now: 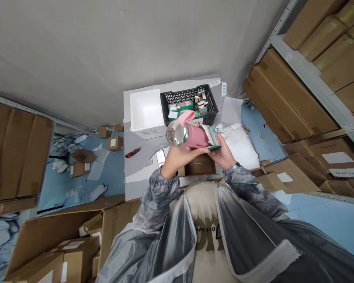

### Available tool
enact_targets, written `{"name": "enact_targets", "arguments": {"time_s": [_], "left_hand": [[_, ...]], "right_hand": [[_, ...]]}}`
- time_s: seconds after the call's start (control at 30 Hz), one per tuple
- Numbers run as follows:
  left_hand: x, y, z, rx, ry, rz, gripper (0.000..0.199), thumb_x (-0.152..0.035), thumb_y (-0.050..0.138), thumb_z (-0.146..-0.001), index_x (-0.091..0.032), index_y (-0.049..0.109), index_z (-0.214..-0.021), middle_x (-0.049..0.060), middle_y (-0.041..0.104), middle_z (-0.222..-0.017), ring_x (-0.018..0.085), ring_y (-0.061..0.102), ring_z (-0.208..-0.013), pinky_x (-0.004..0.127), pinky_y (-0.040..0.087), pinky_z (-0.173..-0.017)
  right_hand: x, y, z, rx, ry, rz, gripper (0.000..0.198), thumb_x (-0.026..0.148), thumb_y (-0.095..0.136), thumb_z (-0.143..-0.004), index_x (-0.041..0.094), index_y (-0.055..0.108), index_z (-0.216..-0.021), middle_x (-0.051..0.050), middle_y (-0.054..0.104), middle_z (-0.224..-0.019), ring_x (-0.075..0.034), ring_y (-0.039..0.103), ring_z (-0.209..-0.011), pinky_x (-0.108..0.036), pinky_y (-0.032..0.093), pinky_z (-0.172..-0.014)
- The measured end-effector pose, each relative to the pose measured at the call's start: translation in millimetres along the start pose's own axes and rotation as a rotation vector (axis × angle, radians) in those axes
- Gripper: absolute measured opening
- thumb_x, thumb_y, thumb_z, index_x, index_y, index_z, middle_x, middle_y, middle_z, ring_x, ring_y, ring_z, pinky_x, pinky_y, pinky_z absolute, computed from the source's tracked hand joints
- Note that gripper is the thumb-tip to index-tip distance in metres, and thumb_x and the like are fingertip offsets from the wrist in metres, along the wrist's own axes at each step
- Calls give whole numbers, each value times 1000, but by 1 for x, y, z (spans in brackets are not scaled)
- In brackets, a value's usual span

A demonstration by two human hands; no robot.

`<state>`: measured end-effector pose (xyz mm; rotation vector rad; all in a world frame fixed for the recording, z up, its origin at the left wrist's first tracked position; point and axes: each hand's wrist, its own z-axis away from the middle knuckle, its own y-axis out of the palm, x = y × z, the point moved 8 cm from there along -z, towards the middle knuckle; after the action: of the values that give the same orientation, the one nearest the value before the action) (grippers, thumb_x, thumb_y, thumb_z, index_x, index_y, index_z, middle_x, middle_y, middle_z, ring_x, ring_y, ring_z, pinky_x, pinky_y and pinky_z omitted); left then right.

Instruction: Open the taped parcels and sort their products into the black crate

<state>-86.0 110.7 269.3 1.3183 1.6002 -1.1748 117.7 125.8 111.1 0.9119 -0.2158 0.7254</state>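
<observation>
A pink bottle with a shiny silver end and a pink strap lies tilted above the table, partly inside a torn green, pink and white carton. My left hand is closed around the bottle from beneath, its thumb reaching toward the carton. On the right, my right hand grips the carton at its far end. Below both hands stands an open brown cardboard box, partly hidden by them. Just beyond the bottle is a black plastic crate with green cartons and torn card pieces inside.
A white bin stands left of the crate. On the table's left lie a red and black cutter and a phone. White sheet packing covers the right side. Shelves of boxes flank the table, and a large open carton is at lower left.
</observation>
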Motion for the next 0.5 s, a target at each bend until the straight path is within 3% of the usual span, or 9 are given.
{"name": "enact_targets", "arguments": {"time_s": [0.07,0.13,0.23,0.3,0.4,0.5], "left_hand": [[7,2,-4,16,-47,-2,84,-88,108,-79,-25,84,-130,16,87,-130,49,79,-145,73,62,-133],[4,-3,-11,-33,-16,-10,102,-93,106,-78,-26,79,-150,20,81,-152,51,71,-160,73,58,-138],[-11,-17,-23,-137,85,3,127,-106,90,-83,-40,51,-184,19,54,-188,50,58,-175,70,60,-137],[-22,-24,-29,-157,131,1,117,-109,72,-96,-48,40,-190,15,46,-194,47,60,-174,67,64,-131],[-28,-13,-32,-19,145,-146,90,-100,52,-114,-44,54,-184,13,59,-185,42,67,-165,64,62,-132],[-20,14,-25,93,149,-391,91,-98,49,-116,-33,66,-178,18,66,-179,43,63,-165,65,52,-139]], "right_hand": [[-7,-3,-4,2,40,3,30,56,68,-125,32,85,-130,-1,96,-113,-22,90,-96,-33,81,-77],[-10,-4,-10,0,54,-8,30,58,70,-124,33,85,-133,-1,96,-113,-23,91,-100,-35,82,-80],[-9,-6,-20,-15,42,-57,30,57,72,-123,32,84,-134,-1,96,-114,-23,91,-102,-35,82,-82],[-9,-7,-27,-28,40,-83,29,55,72,-124,30,84,-132,-1,96,-113,-22,91,-100,-33,81,-80],[-12,-7,-35,-32,47,-87,25,52,74,-124,30,84,-127,0,96,-109,-21,90,-94,-30,78,-75],[-20,-7,-39,-26,59,-76,27,53,72,-125,29,85,-125,1,96,-108,-19,89,-92,-28,77,-75]]}}
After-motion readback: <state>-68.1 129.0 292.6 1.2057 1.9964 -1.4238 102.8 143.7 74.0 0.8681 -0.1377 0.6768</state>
